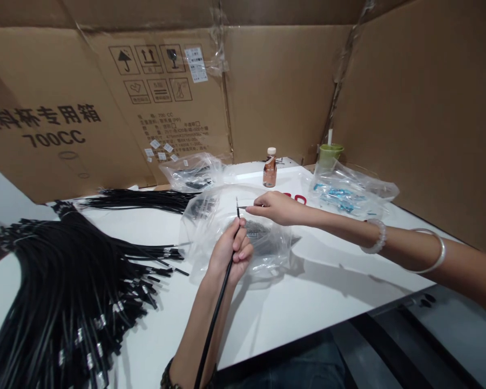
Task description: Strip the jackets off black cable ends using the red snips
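Observation:
My left hand [234,251] is closed around a black cable [216,319], which runs down along my forearm. The cable's top end stands upright above my fingers, with a thin light tip. My right hand [277,208] is closed in a pinch on a thin dark pointed tool [249,208]; its exact kind cannot be made out. The tool's point is at the cable's end. Just behind and below both hands lies a clear plastic bag [198,229] with small dark grey parts inside.
A large bundle of black cables [65,275] covers the left of the white table [328,292], with more cables [146,200] behind. At the back stand a bottle [269,168] and a green cup [330,154]. Red-handled scissors [300,199] and a bag of blue pieces [348,194] lie right. Cardboard [279,81] walls the back.

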`<state>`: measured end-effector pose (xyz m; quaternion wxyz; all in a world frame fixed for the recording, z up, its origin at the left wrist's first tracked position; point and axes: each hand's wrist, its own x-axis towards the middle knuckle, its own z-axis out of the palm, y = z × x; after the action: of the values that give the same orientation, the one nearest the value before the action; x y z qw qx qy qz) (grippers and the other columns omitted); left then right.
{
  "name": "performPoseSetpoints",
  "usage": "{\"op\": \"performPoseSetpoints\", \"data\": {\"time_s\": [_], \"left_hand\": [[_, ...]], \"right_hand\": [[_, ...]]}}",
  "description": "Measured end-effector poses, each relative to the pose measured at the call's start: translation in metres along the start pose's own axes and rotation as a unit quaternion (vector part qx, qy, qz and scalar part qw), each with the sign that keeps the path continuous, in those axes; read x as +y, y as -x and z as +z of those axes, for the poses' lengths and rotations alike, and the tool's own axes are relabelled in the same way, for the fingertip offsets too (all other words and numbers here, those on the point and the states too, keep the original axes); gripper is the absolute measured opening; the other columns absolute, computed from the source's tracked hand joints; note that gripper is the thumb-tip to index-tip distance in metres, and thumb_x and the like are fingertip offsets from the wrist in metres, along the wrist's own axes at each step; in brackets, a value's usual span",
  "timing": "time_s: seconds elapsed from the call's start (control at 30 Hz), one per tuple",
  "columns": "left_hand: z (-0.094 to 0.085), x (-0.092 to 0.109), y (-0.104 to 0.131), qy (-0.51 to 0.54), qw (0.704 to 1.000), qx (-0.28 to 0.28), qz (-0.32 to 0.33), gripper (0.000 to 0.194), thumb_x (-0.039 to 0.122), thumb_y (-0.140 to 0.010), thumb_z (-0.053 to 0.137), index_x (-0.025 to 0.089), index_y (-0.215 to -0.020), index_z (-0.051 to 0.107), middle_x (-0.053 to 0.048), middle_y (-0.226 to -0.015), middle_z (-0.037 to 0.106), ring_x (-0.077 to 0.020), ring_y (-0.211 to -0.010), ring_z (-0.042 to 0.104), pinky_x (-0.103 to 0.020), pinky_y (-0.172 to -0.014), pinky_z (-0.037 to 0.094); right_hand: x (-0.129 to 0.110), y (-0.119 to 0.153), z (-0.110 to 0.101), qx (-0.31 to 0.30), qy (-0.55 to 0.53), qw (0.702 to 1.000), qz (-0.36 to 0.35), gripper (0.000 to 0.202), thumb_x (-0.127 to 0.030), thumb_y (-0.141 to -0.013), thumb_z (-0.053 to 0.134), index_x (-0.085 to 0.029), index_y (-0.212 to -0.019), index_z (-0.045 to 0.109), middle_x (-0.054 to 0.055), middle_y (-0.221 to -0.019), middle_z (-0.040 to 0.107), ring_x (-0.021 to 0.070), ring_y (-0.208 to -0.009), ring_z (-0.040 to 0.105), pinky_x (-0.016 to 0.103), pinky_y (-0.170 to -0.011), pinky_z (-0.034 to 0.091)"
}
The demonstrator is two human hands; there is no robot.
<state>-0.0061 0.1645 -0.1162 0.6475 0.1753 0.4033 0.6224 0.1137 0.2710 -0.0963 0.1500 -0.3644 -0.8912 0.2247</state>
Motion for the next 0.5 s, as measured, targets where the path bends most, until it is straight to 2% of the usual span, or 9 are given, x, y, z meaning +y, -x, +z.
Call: {"op": "performPoseSetpoints", "data": {"time_s": [0.13,0.23,0.33,0.37,0.4,0.47,0.5], "left_hand": [[-0.004,-0.008,0.0,-0.076,0.994,0.043,0.06,0.03,0.02,-0.1,0.036,0.017,-0.075,0.053,0.013,-0.033,0.027,-0.0044,-0.026,0.015,-0.013,-0.029,0.017],[-0.014,-0.014,0.01,-0.143,0.981,0.08,0.108,0.025,0.028,-0.096,0.047,0.017,-0.077,0.06,0.012,-0.035,0.026,-0.0043,-0.028,0.014,-0.014,-0.03,0.014],[-0.025,-0.019,0.029,-0.25,0.946,0.138,0.155,0.019,0.029,-0.089,0.058,0.018,-0.079,0.069,0.01,-0.038,0.028,-0.0042,-0.033,0.02,-0.015,-0.035,0.011],[-0.028,-0.021,0.036,-0.371,0.885,0.191,0.207,0.018,0.03,-0.089,0.058,0.021,-0.082,0.072,0.009,-0.039,0.03,-0.0051,-0.036,0.025,-0.015,-0.037,0.012],[-0.031,-0.022,0.041,-0.454,0.827,0.228,0.241,0.019,0.031,-0.089,0.056,0.024,-0.086,0.074,0.007,-0.042,0.039,-0.0071,-0.039,0.034,-0.017,-0.039,0.016],[-0.036,-0.025,0.046,-0.539,0.755,0.261,0.266,0.024,0.034,-0.09,0.053,0.028,-0.091,0.076,0.005,-0.048,0.056,-0.0098,-0.044,0.047,-0.019,-0.041,0.025],[-0.039,-0.026,0.046,-0.556,0.736,0.274,0.273,0.025,0.035,-0.09,0.053,0.029,-0.092,0.076,0.004,-0.053,0.063,-0.0105,-0.045,0.052,-0.019,-0.042,0.03]], "right_hand": [[-0.001,0.002,0.0,0.029,0.027,0.999,0.01,0.045,-0.042,-0.096,0.046,-0.018,-0.058,0.04,-0.002,-0.055,0.043,0.011,-0.055,0.038,0.028,-0.055,0.022],[-0.009,0.01,-0.004,0.046,0.052,0.998,0.008,0.045,-0.046,-0.095,0.047,-0.018,-0.061,0.044,-0.002,-0.058,0.048,0.0112,-0.055,0.04,0.027,-0.054,0.021],[-0.02,0.018,-0.007,0.056,0.079,0.995,0.008,0.039,-0.045,-0.094,0.051,-0.018,-0.065,0.049,0.0,-0.062,0.053,0.0128,-0.057,0.041,0.027,-0.054,0.021],[-0.023,0.02,-0.007,0.056,0.092,0.994,0.008,0.037,-0.044,-0.094,0.052,-0.018,-0.067,0.05,0.0,-0.062,0.054,0.0135,-0.057,0.041,0.027,-0.054,0.021],[-0.026,0.021,-0.007,0.055,0.11,0.992,0.007,0.036,-0.044,-0.094,0.052,-0.018,-0.069,0.052,0.001,-0.063,0.056,0.0142,-0.057,0.042,0.027,-0.054,0.02],[-0.027,0.022,-0.006,0.051,0.152,0.987,-0.004,0.035,-0.045,-0.095,0.05,-0.019,-0.073,0.055,0.001,-0.063,0.057,0.0152,-0.056,0.043,0.027,-0.053,0.02],[-0.026,0.021,-0.005,0.047,0.164,0.985,-0.014,0.036,-0.046,-0.096,0.049,-0.019,-0.074,0.056,0.001,-0.062,0.058,0.0153,-0.055,0.043,0.027,-0.052,0.019]]}}
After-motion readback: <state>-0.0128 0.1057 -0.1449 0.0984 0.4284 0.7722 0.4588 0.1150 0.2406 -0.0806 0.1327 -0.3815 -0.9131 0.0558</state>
